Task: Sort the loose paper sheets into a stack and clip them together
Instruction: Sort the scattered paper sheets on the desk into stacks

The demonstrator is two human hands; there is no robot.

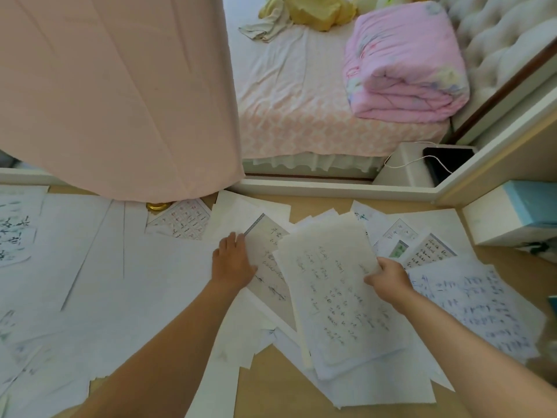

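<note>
**Forearms in, sheets half gathered, no clip in sight**

Left forearm (pixel 168 342) and right forearm (pixel 470 342) reach in from the bottom edge over the desk (pixel 271 387). The handwritten bundle (pixel 331 282) lies centre, askew, its lower end resting on other paper. Loose sheets (pixel 135 282) are spread wide to the left, and more lie right and behind. A pale grey sheet (pixel 268 267) lies just left of the bundle, partly under it.

Risk, as a judgement: the bundle's edges are uneven and it is held by one side only, so lifting it may fan the sheets or drop the lower ones. Thin paper could also crease at the pinch.

Grip: the right hand (pixel 388 280) pinches the bundle's right edge, thumb on top, fingers curled beneath. The left hand (pixel 233 260) lies flat, fingers fairly straight, touching the grey sheet's left edge and holding nothing.

Further out: pink curtain (pixel 120 86), bed (pixel 286 101), folded quilt (pixel 404 61).
</note>
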